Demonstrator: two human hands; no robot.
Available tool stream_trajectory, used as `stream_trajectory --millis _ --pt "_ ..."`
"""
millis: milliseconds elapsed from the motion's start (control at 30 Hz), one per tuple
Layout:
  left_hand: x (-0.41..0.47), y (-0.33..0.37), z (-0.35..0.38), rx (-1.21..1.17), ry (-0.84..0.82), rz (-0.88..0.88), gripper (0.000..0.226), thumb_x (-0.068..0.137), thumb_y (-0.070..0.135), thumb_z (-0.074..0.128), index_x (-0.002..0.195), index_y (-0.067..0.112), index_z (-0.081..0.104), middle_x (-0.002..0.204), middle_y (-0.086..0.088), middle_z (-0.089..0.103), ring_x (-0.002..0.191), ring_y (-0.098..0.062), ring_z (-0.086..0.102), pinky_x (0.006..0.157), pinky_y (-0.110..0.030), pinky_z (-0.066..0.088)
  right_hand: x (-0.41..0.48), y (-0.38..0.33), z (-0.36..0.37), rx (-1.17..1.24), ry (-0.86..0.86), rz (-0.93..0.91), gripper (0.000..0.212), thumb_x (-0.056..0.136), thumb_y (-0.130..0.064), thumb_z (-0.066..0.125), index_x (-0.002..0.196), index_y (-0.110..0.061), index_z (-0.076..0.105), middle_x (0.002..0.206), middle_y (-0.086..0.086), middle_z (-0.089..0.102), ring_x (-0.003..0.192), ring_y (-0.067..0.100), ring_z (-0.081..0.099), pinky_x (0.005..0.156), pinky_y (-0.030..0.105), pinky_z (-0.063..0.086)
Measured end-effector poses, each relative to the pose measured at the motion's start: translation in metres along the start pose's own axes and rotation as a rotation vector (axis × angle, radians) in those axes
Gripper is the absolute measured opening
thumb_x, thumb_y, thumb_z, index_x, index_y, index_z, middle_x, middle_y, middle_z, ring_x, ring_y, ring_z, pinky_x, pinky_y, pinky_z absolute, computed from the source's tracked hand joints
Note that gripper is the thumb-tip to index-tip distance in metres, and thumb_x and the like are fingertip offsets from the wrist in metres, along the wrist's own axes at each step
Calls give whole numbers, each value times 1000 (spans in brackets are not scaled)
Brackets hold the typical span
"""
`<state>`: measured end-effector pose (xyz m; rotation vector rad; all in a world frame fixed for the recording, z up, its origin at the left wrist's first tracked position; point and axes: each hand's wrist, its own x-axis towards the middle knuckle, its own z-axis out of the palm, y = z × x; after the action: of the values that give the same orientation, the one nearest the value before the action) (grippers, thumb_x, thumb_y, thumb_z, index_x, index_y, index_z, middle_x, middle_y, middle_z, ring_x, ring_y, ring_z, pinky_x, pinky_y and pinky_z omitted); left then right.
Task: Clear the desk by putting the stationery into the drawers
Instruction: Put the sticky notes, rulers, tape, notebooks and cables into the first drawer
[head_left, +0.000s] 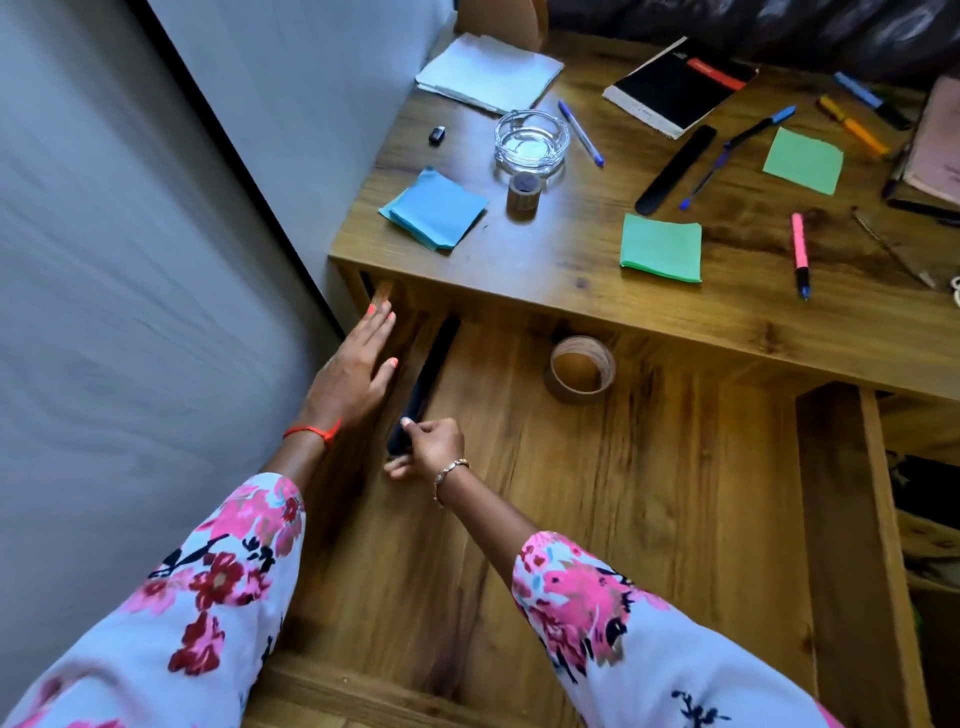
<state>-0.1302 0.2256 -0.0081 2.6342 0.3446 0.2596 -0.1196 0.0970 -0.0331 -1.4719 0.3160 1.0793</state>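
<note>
The left hand (358, 369) lies flat with its fingers straight and pressed together, resting against the left wall of the open drawer (597, 519). Just right of it, a long black case (434, 364) lies on the drawer floor along that wall, its far end reaching under the table (545, 260) edge. The right hand (428, 449) pinches the near end of the black case between thumb and curled fingers, close beside the left wrist. Further right of this hand and beyond it, a brown tape roll (576, 397) lies flat in the drawer, apart from the case.

On the table beyond both hands, a stack of blue notes (434, 208) lies nearest the left hand, then a small roll (523, 192) just in front of a glass ashtray (530, 140). Well to the right of the right hand lie green notes (661, 248), a second black case (675, 170) and a pink highlighter (799, 249).
</note>
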Motion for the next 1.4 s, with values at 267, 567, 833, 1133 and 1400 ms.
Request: stream_trajectory --millis 267,567,833,1133,1400 --pt "0 2 -1 48 -3 -1 57 90 10 53 141 2 30 153 -10 23 141 -13 15 115 -22 9 13 0 -2 -663 105 -130 23 89 -21 56 82 0 64 97 26 66 80 34 64 72 38 50" --pt "-4 4 -1 176 -50 -17 60 91 22 51 142 3 27 152 -12 24 141 -23 22 114 -36 17 13 -28 -36 -847 98 -314 38 87 -40 57 73 -5 63 77 17 67 73 32 65 66 38 52" --pt "43 51 5 251 -53 291 56 93 31 30 142 5 26 151 -8 22 141 -17 13 115 -24 -4 -14 -152 -123 -461 578 -898 29 89 -18 57 70 1 70 63 8 65 53 10 53 48 9 34" --pt "128 95 33 212 -226 241 51 100 30 26 147 17 9 157 2 6 144 -9 4 115 -26 2 41 -270 -195 -803 927 -543 36 79 -33 66 101 -5 65 111 16 65 104 33 60 83 37 49" --pt "130 91 30 158 -271 243 52 100 31 27 147 20 7 156 5 1 139 0 -4 111 -19 -7 74 -304 -194 -641 920 -478 45 75 -18 75 113 -5 55 123 11 57 113 26 57 89 33 49"
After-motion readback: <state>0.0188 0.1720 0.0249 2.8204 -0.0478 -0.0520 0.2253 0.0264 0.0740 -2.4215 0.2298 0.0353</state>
